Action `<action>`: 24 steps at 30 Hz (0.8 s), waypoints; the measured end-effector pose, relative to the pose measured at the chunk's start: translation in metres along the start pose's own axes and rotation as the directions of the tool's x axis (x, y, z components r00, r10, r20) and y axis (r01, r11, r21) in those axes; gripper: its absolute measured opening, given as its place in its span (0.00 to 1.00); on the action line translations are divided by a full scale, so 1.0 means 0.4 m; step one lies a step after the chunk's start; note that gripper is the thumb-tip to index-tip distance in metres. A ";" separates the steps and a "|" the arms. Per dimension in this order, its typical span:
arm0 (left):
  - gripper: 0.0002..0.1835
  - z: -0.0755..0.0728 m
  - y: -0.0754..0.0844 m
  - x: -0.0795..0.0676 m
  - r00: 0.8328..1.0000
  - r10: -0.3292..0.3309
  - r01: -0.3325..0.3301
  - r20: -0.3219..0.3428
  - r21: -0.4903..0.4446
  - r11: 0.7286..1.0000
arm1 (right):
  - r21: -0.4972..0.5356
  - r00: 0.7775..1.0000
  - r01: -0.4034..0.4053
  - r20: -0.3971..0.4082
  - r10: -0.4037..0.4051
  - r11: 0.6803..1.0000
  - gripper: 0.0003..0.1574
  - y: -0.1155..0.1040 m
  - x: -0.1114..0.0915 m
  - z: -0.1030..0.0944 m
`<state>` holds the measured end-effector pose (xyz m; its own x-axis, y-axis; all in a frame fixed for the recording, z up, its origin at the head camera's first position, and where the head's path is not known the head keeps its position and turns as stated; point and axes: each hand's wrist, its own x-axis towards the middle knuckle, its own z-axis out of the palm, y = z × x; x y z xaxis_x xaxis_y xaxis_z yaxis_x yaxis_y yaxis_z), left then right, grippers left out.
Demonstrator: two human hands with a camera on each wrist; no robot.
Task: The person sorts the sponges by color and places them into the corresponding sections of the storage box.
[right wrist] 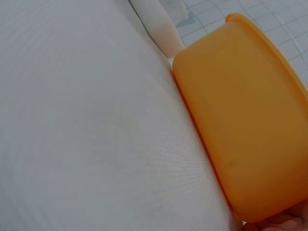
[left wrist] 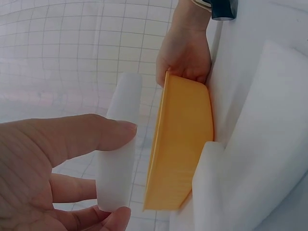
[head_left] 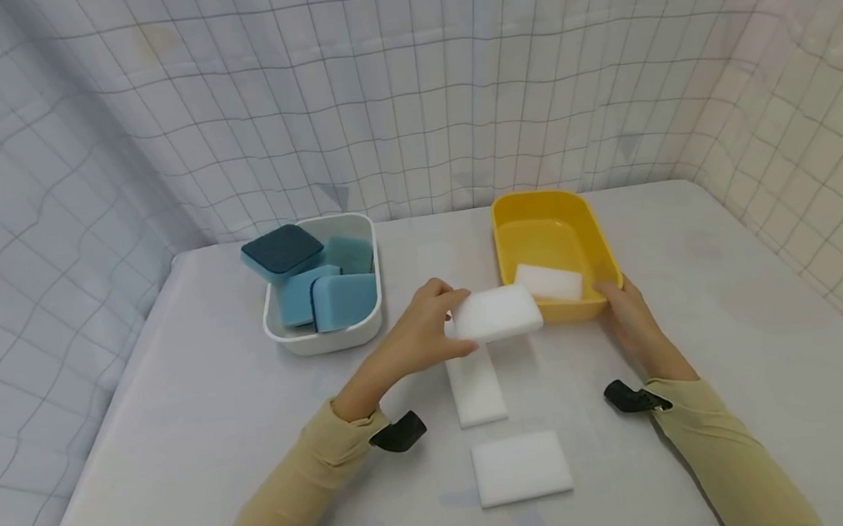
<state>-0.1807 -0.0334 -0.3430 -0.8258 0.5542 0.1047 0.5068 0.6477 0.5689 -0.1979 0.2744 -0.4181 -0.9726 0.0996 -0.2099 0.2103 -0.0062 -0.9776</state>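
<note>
white block (head_left: 501, 314) in left grip (head_left: 421, 330) clears yellow bin's rim (head_left: 539, 195).

1. Readable text, labels, brands, numbers or signs: none in any view.
2. Yellow rounded-rectangular plastic tub (head_left: 551, 239), white rectangular foam block (head_left: 497, 313): no lettering legible.
3. White rounded-rectangular plastic tub (head_left: 338, 340), blue foam block with dark face (head_left: 283, 250): likewise nothing readable.

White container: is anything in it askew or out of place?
Yes: the dark-topped blue sponge, at the back left, tilts and juts past the rim of the white container; the other blue sponges sit inside.
</note>
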 end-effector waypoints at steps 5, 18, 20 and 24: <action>0.34 0.001 0.001 0.008 1.000 0.007 -0.007 0.001 -0.013 1.000 | -0.003 1.000 0.011 0.000 -0.011 1.000 0.40 0.002 0.004 0.002; 0.34 0.006 0.011 0.036 1.000 0.014 -0.014 -0.014 -0.022 1.000 | -0.008 1.000 0.005 0.002 -0.005 1.000 0.42 -0.003 0.005 0.000; 0.34 0.009 0.013 0.040 1.000 0.007 -0.007 -0.009 -0.028 1.000 | 0.001 1.000 0.007 0.007 -0.007 1.000 0.42 -0.001 0.004 -0.001; 0.33 0.012 0.019 0.049 1.000 0.001 -0.001 -0.001 -0.039 0.999 | 0.002 1.000 0.008 0.014 -0.008 1.000 0.42 0.003 0.001 -0.001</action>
<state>-0.1918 -0.0151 -0.3404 -0.8254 0.5545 0.1063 0.4979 0.6262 0.6000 -0.1980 0.2750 -0.4193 -0.9756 0.0860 -0.2022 0.2023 -0.0074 -0.9793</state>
